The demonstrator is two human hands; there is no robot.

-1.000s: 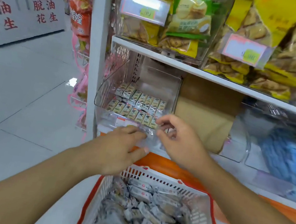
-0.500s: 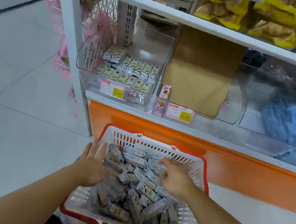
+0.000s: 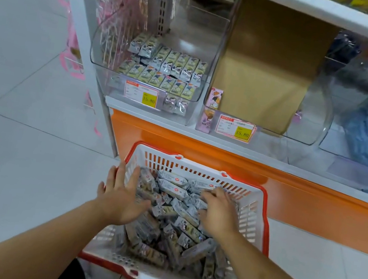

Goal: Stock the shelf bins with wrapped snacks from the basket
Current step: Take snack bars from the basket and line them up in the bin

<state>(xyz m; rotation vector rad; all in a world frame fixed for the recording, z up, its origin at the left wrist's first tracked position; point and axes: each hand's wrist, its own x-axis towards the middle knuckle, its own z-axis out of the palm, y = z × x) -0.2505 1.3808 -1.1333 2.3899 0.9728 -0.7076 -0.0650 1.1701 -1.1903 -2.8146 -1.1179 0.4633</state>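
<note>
Both hands are reaching into the basket (image 3: 255,213) of wrapped snacks (image 3: 178,230) below the shelf's front edge. The left hand (image 3: 120,199) is lying flat, fingers apart; the right hand (image 3: 219,215) is curling onto snacks, grip unclear. The left clear bin (image 3: 102,37) is holding neat rows.

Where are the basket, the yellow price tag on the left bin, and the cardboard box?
basket (image 3: 265,215): head view, red right rim.
yellow price tag (image 3: 148,100): head view, centre of the yellow patch.
cardboard box (image 3: 269,68): head view, middle of its brown front.
</note>
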